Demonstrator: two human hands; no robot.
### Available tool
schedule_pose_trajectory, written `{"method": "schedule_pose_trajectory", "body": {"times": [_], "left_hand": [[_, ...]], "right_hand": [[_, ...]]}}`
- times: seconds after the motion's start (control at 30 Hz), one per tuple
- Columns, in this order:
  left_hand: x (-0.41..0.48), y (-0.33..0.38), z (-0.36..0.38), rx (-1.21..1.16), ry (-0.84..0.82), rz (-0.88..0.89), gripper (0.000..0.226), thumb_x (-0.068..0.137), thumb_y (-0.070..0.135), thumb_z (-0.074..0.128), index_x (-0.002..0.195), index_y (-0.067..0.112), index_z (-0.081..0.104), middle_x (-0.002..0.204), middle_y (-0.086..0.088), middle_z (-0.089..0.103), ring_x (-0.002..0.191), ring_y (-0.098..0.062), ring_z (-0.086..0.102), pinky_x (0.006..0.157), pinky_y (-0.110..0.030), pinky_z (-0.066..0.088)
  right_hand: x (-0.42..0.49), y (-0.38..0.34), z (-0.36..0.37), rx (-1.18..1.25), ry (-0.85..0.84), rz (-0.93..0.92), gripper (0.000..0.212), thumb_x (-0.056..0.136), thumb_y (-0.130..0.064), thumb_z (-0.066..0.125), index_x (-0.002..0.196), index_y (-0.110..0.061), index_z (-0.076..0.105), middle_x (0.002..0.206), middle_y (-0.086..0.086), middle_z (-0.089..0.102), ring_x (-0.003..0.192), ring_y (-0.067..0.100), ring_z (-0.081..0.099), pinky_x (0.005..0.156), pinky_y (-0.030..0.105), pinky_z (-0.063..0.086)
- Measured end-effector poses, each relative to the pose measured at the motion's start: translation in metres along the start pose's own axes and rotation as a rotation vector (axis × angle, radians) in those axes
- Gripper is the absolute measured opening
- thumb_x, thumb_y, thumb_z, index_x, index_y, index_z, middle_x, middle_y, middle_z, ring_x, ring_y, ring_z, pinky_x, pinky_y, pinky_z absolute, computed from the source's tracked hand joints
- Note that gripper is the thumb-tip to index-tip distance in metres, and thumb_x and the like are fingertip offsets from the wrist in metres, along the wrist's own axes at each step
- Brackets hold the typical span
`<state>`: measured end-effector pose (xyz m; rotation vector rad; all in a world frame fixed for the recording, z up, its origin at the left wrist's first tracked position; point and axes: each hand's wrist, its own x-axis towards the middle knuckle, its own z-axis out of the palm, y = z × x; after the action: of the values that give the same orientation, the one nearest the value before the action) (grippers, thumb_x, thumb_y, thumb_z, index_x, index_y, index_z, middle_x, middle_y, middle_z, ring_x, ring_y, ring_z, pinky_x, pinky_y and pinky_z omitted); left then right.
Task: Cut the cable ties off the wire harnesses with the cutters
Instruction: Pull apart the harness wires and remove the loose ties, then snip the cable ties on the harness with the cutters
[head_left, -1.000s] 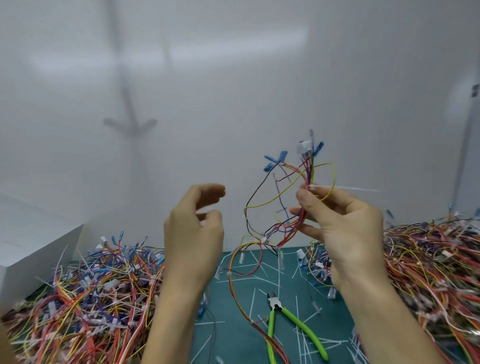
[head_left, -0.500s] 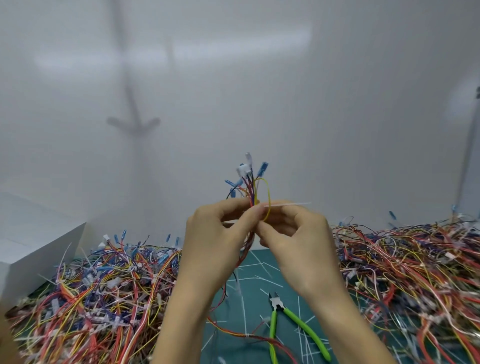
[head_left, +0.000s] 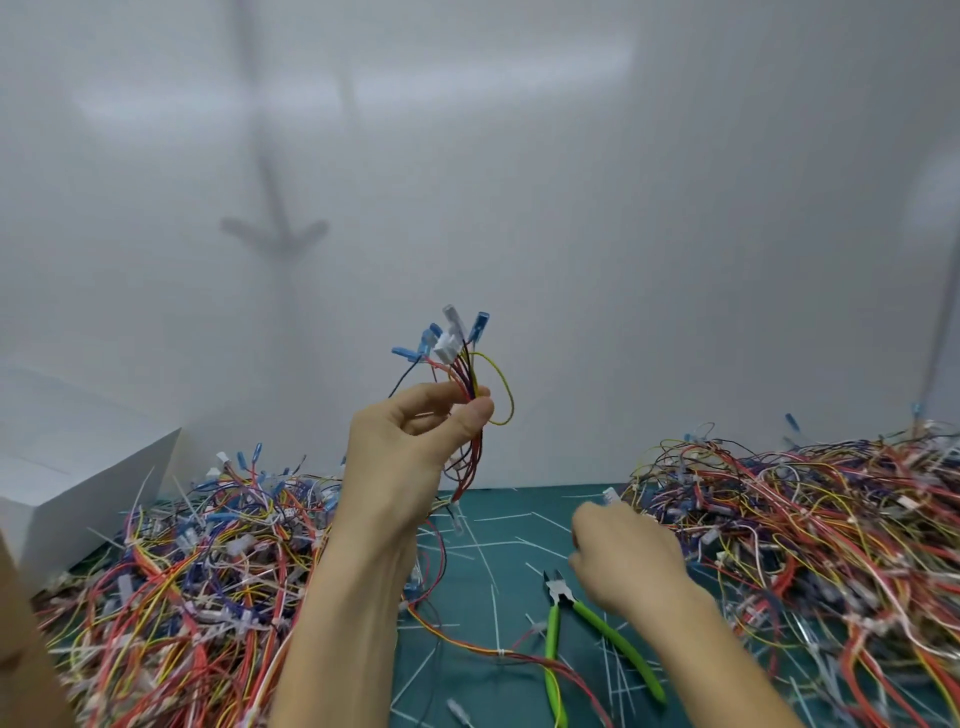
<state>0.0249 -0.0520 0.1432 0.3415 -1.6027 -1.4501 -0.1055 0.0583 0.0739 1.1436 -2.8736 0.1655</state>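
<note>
My left hand (head_left: 410, 457) is raised at the centre and pinches a wire harness (head_left: 470, 369) between thumb and fingers. Its blue and white connectors point up and its red, yellow and black wires trail down to the green cutting mat (head_left: 519, 519). My right hand (head_left: 628, 561) is low over the mat, blurred, with its back towards me and fingers relaxed, holding nothing I can make out. Just left of it, the green-handled cutters (head_left: 555, 590) lie on the mat, untouched.
A big heap of harnesses (head_left: 197, 561) fills the left side and another heap (head_left: 810, 519) the right. Several cut white ties (head_left: 493, 608) litter the mat. A white box (head_left: 78, 467) stands far left, and a white wall is close behind.
My right hand has let go of the harness and dropped to the mat beside the cutters. My left hand now holds the harness alone, still raised.
</note>
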Motion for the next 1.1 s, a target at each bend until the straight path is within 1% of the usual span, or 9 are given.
{"method": "schedule_pose_trajectory", "body": {"times": [0.27, 0.47, 0.57, 0.7, 0.77, 0.87, 0.93, 1.0, 1.1], "left_hand": [[-0.002, 0.001, 0.005, 0.034, -0.048, -0.025, 0.010, 0.088, 0.010, 0.068, 0.094, 0.012, 0.075, 0.090, -0.003, 0.078, 0.083, -0.014, 0.070, 0.079, -0.025, 0.057], [-0.005, 0.004, 0.007, 0.022, -0.111, -0.018, 0.015, 0.098, 0.003, 0.053, 0.097, 0.007, 0.068, 0.092, -0.007, 0.077, 0.079, -0.019, 0.074, 0.072, -0.020, 0.058], [-0.005, 0.003, 0.007, 0.034, -0.121, -0.013, 0.020, 0.099, 0.003, 0.050, 0.095, 0.011, 0.068, 0.091, -0.003, 0.077, 0.079, -0.017, 0.074, 0.073, -0.021, 0.059], [-0.004, 0.005, 0.007, 0.051, -0.096, -0.025, 0.026, 0.101, 0.007, 0.045, 0.097, 0.015, 0.070, 0.088, 0.002, 0.077, 0.080, -0.015, 0.074, 0.075, -0.023, 0.059], [-0.004, 0.008, 0.008, 0.035, -0.081, -0.052, 0.028, 0.102, 0.010, 0.043, 0.097, 0.014, 0.070, 0.087, 0.002, 0.077, 0.080, -0.014, 0.074, 0.076, -0.025, 0.058], [-0.003, 0.012, 0.008, 0.029, -0.074, -0.066, 0.028, 0.100, 0.010, 0.043, 0.095, 0.015, 0.071, 0.084, 0.002, 0.077, 0.077, -0.011, 0.073, 0.072, -0.023, 0.058], [-0.004, 0.013, 0.007, 0.002, -0.091, -0.055, 0.022, 0.094, 0.014, 0.049, 0.095, 0.013, 0.071, 0.085, 0.000, 0.077, 0.078, -0.012, 0.073, 0.072, -0.025, 0.057], [-0.006, 0.014, 0.006, 0.010, -0.118, -0.027, 0.022, 0.081, 0.025, 0.063, 0.097, 0.012, 0.072, 0.087, -0.001, 0.077, 0.084, -0.014, 0.073, 0.079, -0.030, 0.056], [-0.008, 0.011, 0.008, 0.087, -0.072, 0.004, 0.028, 0.074, 0.033, 0.082, 0.094, 0.016, 0.073, 0.082, 0.002, 0.077, 0.082, -0.015, 0.074, 0.082, -0.033, 0.057]], "right_hand": [[0.014, 0.006, 0.047, -0.111, -0.135, 0.023, 0.028, 0.097, -0.017, 0.054, 0.125, -0.013, 0.054, 0.131, 0.011, 0.059, 0.121, 0.033, 0.058, 0.089, 0.037, 0.044], [0.014, 0.006, 0.051, -0.056, -0.121, -0.007, 0.026, 0.099, -0.022, 0.049, 0.122, -0.011, 0.052, 0.128, 0.012, 0.060, 0.119, 0.034, 0.058, 0.081, 0.037, 0.040], [0.015, 0.001, 0.044, 0.076, 0.010, -0.036, 0.023, 0.100, -0.021, 0.048, 0.120, -0.010, 0.042, 0.118, 0.013, 0.063, 0.108, 0.035, 0.062, 0.074, 0.038, 0.039], [0.015, -0.004, 0.025, 0.446, 0.370, -0.161, 0.009, 0.103, -0.019, 0.046, 0.105, -0.018, 0.038, 0.081, 0.000, 0.056, 0.075, 0.025, 0.059, 0.067, 0.042, 0.050], [0.013, -0.006, 0.014, 0.546, 0.587, -0.215, 0.004, 0.103, -0.020, 0.045, 0.105, -0.017, 0.046, 0.082, 0.000, 0.054, 0.076, 0.024, 0.053, 0.068, 0.045, 0.048], [0.010, -0.007, -0.002, 0.670, 0.810, -0.217, 0.015, 0.104, -0.017, 0.040, 0.101, -0.015, 0.055, 0.084, 0.001, 0.053, 0.080, 0.026, 0.047, 0.067, 0.042, 0.040], [0.006, -0.005, -0.013, 0.785, 0.864, -0.173, 0.018, 0.106, -0.024, 0.038, 0.095, -0.019, 0.052, 0.081, -0.005, 0.050, 0.080, 0.024, 0.047, 0.065, 0.035, 0.035], [0.001, -0.003, -0.022, 0.885, 0.861, -0.124, 0.025, 0.102, -0.046, 0.040, 0.096, -0.024, 0.049, 0.085, -0.012, 0.048, 0.086, 0.022, 0.048, 0.068, 0.034, 0.034], [-0.008, 0.001, -0.032, 0.965, 0.794, -0.031, 0.056, 0.078, -0.072, 0.056, 0.103, -0.024, 0.043, 0.095, -0.012, 0.044, 0.098, 0.020, 0.046, 0.079, 0.038, 0.039]]}}
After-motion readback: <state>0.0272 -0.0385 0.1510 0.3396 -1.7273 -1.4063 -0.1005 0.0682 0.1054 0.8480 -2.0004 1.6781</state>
